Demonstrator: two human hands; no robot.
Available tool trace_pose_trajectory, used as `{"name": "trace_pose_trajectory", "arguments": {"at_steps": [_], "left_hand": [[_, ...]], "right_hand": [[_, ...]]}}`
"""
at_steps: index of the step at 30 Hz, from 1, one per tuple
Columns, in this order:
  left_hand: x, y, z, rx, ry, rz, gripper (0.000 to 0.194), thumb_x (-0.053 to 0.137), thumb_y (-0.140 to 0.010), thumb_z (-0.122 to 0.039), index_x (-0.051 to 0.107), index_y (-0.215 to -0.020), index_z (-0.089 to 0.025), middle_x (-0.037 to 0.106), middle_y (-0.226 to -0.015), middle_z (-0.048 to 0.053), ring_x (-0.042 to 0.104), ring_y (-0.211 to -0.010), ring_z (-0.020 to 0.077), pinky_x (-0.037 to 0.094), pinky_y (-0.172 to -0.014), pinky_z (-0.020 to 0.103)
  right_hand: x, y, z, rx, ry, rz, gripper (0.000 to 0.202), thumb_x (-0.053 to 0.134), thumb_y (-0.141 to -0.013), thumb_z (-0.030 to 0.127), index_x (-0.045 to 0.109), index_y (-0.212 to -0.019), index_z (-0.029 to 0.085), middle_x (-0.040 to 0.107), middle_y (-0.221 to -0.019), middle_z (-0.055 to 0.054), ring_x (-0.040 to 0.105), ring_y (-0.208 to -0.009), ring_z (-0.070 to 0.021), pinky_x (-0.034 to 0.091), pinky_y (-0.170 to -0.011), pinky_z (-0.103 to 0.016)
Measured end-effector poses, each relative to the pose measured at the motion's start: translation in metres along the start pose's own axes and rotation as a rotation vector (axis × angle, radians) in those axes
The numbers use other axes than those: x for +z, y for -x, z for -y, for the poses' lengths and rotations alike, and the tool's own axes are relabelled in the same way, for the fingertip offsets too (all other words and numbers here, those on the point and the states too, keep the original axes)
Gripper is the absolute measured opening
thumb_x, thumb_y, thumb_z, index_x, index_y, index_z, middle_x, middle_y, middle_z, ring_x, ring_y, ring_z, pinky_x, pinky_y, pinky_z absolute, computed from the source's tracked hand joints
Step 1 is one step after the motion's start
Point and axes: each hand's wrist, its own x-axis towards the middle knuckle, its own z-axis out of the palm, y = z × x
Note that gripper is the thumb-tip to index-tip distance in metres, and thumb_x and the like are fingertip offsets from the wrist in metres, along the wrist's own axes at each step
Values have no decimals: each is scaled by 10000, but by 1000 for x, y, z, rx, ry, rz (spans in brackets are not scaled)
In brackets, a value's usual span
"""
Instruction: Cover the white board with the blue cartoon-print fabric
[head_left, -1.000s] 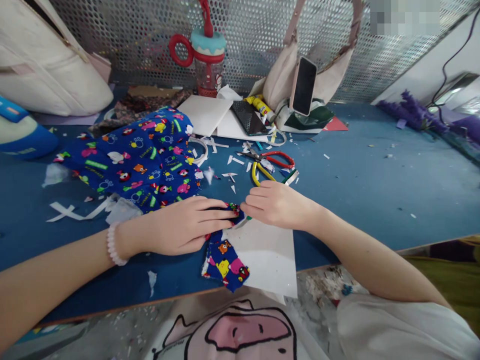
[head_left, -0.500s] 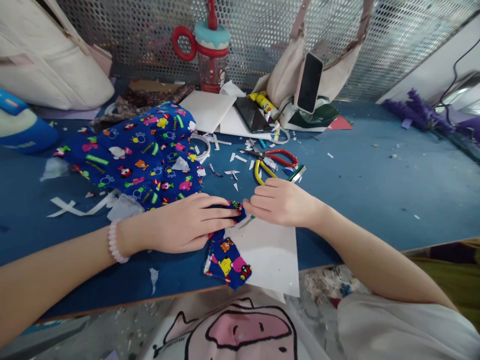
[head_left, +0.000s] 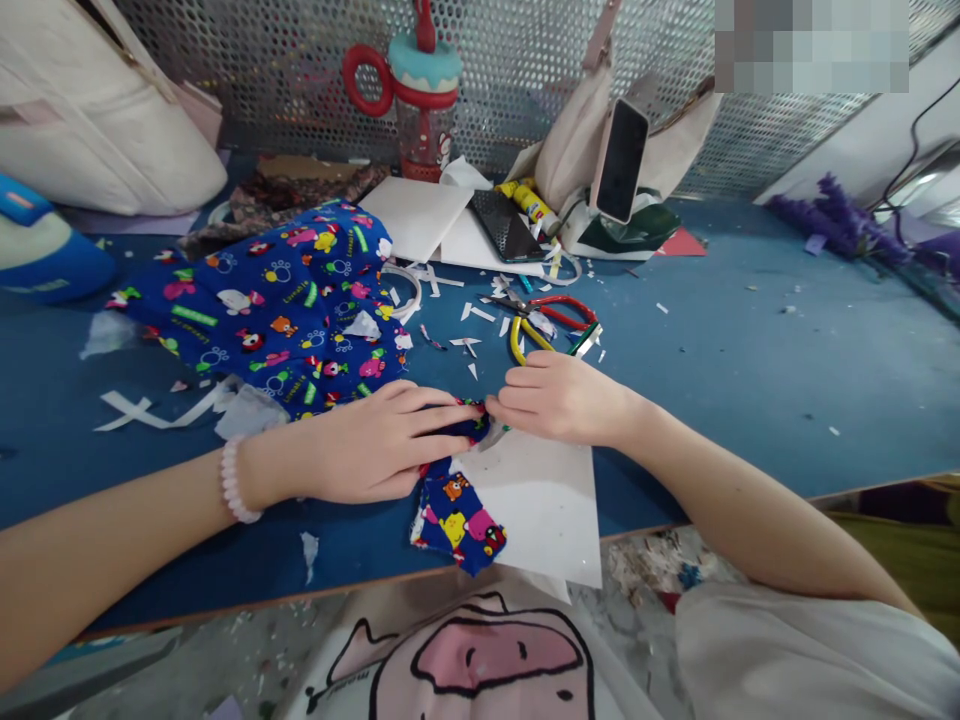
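My left hand (head_left: 375,440) lies nearly flat with fingers stretched out, pressing on a folded strip of blue patterned fabric (head_left: 459,520). Part of the strip is hidden under the fingers, and its lower end lies over white paper (head_left: 547,500). Closed in a fist, my right hand (head_left: 559,400) grips a slim green tool (head_left: 587,339) whose far end sticks out above the knuckles. The tool's metal tip meets the fabric beside my left fingertips. A larger piece of the same fabric (head_left: 277,300) is spread behind my left hand.
Red-and-yellow-handled scissors (head_left: 536,315), a tape roll (head_left: 405,290) and paper scraps lie beyond my hands. Farther back stand a red-and-blue cup (head_left: 424,100), a dark phone (head_left: 502,225), a propped phone (head_left: 621,160) and bags. A blue-and-white object (head_left: 49,250) is at left.
The tool in my right hand has tilted slightly, its metal tip now closer to the fabric edge. My left hand has barely moved.
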Motion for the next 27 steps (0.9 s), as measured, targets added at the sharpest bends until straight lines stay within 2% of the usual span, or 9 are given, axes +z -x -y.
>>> {"name": "trace_pose_trajectory", "arguments": {"at_steps": [5,10,12,17,27], "left_hand": [[-2,-1,-6,-42,6,7,408,484,-903,-220,547,-1301,-159,506,-1452,149,434,-1313,328,348,-1010,454],[-2,-1,-7,-45,23,3,414,456,-902,-203,543,-1305,-169,496,-1466,132,417,-1330,318,350,-1042,468],[-1,0,-6,-32,39,-2,418,439,-904,-193,540,-1309,-161,480,-1476,142,406,-1340,320,369,-1046,474],[-1,1,-5,-22,49,-21,428,441,-901,-198,543,-1315,-152,449,-1487,174,401,-1343,335,399,-1062,497],[-2,1,-5,-17,53,-35,419,434,-906,-204,553,-1305,-154,455,-1477,181,405,-1337,335,426,-1057,499]], "right_hand": [[1,2,-3,45,-75,56,260,430,-1002,130,630,-838,155,568,-685,1,457,-679,-149,258,-614,-300],[1,13,-12,259,-272,171,230,419,-1013,275,606,-1000,140,627,-807,-47,504,-745,-172,311,-664,-295],[0,15,-14,320,-297,205,249,392,-1010,281,591,-987,132,630,-826,-65,501,-738,-175,317,-671,-295],[-3,12,-11,233,-161,241,287,357,-1002,152,594,-842,169,591,-736,-27,460,-705,-170,265,-658,-309],[-7,7,-9,118,25,152,278,407,-986,105,628,-838,185,569,-725,-19,430,-728,-172,252,-685,-315]]}}
